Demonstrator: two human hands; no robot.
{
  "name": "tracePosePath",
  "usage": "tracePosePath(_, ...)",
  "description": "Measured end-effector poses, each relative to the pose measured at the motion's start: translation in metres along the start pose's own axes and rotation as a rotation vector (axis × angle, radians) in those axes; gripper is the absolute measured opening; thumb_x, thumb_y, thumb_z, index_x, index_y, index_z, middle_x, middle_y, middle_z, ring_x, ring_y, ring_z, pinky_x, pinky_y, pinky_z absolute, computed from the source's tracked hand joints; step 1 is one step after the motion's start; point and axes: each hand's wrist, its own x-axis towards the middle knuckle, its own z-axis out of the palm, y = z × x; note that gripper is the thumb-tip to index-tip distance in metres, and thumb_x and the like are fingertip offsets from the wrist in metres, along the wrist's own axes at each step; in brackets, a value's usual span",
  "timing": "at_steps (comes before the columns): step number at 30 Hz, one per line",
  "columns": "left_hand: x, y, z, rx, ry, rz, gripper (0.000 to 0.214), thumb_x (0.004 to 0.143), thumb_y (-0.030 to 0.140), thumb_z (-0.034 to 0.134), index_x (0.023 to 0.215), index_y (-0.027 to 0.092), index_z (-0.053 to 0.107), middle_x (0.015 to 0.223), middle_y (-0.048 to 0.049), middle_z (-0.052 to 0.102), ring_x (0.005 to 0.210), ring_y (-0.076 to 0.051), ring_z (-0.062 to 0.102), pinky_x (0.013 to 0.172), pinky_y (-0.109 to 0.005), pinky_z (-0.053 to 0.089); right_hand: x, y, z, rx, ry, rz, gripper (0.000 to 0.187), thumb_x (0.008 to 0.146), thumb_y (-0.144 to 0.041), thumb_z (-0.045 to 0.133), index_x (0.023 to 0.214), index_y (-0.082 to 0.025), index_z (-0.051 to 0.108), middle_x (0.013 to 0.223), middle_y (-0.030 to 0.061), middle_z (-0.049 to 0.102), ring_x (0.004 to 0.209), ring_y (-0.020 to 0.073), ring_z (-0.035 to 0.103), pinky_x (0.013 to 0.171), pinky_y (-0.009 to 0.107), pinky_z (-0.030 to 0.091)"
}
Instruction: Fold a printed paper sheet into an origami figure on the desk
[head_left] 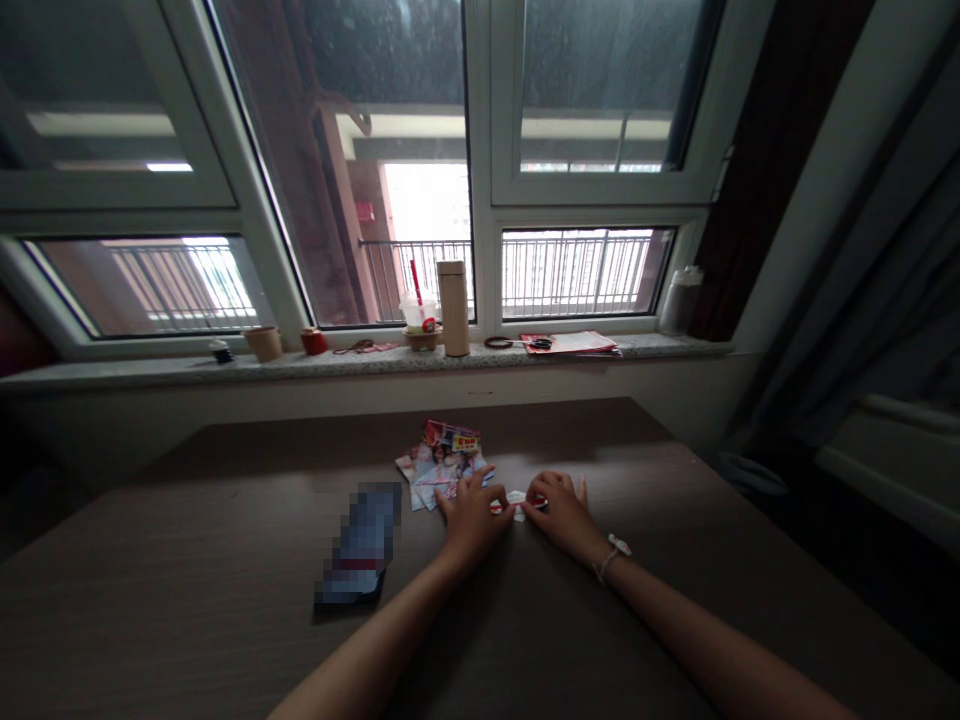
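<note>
A small white piece of paper with a red stripe (pixel 517 506) lies low over the table between my hands. My left hand (pixel 477 518) pinches its left end between thumb and forefinger, the other fingers spread toward the cards. At the right end, the thumb and fingers of my right hand (pixel 561 512) close on it; a bracelet circles that wrist. Most of the paper's ends are hidden by fingertips. Just beyond my left hand, a fanned pile of colourful printed cards (pixel 442 462) rests on the table. Left of my forearm is a dark, phone-like slab (pixel 360 548), its surface pixelated.
The brown table (pixel 187 540) reaches toward a stone windowsill (pixel 360 362). Along the sill stand a tan flask (pixel 453 308), a paper cup (pixel 263 343), a drink cup with a red straw (pixel 418 312), scissors (pixel 538 343) on red-and-white papers (pixel 581 344), and a grey bottle (pixel 682 300).
</note>
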Motion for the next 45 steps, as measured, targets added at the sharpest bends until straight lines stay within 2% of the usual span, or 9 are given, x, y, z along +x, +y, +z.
tracePosePath(11,0.0024,-0.0033,0.004,0.007,-0.015,-0.012,0.006,0.084,0.034,0.069,0.086,0.029,0.071,0.153,0.0014,0.045,0.138,-0.033,0.039,0.109,-0.08,0.005,0.0004,-0.0019,-0.0001,-0.015,0.008,0.023,0.014,0.09,-0.032,0.059,0.082,-0.023,0.066,0.109,0.0029,0.065,0.12,0.0286,0.049,0.11,0.074,0.01)
tracePosePath(17,0.0009,-0.0004,0.0022,0.002,-0.001,-0.009,0.007,0.086,0.033,0.067,0.084,0.028,0.071,0.151,0.0011,0.047,0.137,-0.033,0.04,0.107,-0.081,0.006,0.0008,-0.0054,-0.001,-0.003,0.012,0.036,0.015,0.089,-0.033,0.058,0.082,-0.023,0.066,0.109,0.0045,0.065,0.119,0.0285,0.048,0.111,0.072,0.009)
tracePosePath(23,0.0,0.0007,-0.0002,-0.001,-0.015,-0.005,0.012,0.086,0.034,0.066,0.096,0.035,0.074,0.151,0.001,0.047,0.138,-0.034,0.04,0.108,-0.081,0.005,0.0035,-0.002,0.0027,-0.022,0.013,0.036,0.015,0.089,-0.033,0.058,0.081,-0.023,0.067,0.109,0.0042,0.065,0.118,0.0283,0.048,0.11,0.073,0.008)
tracePosePath(33,0.004,-0.0007,0.0016,0.01,-0.01,-0.001,0.012,0.087,0.041,0.067,0.086,0.032,0.075,0.152,0.0009,0.047,0.137,-0.034,0.04,0.107,-0.082,0.007,-0.0001,-0.0072,-0.0005,-0.025,0.024,0.032,0.017,0.089,-0.034,0.058,0.08,-0.022,0.066,0.108,0.0035,0.065,0.118,0.0276,0.049,0.111,0.072,0.009)
tracePosePath(45,0.0039,0.0015,0.0027,0.031,-0.024,-0.005,0.011,0.086,0.04,0.067,0.087,0.031,0.074,0.153,0.0001,0.044,0.14,-0.035,0.035,0.107,-0.081,0.008,0.0017,-0.0016,0.0061,-0.046,0.035,0.025,0.016,0.09,-0.034,0.056,0.082,-0.023,0.065,0.107,0.0041,0.064,0.119,0.0279,0.048,0.111,0.072,0.01)
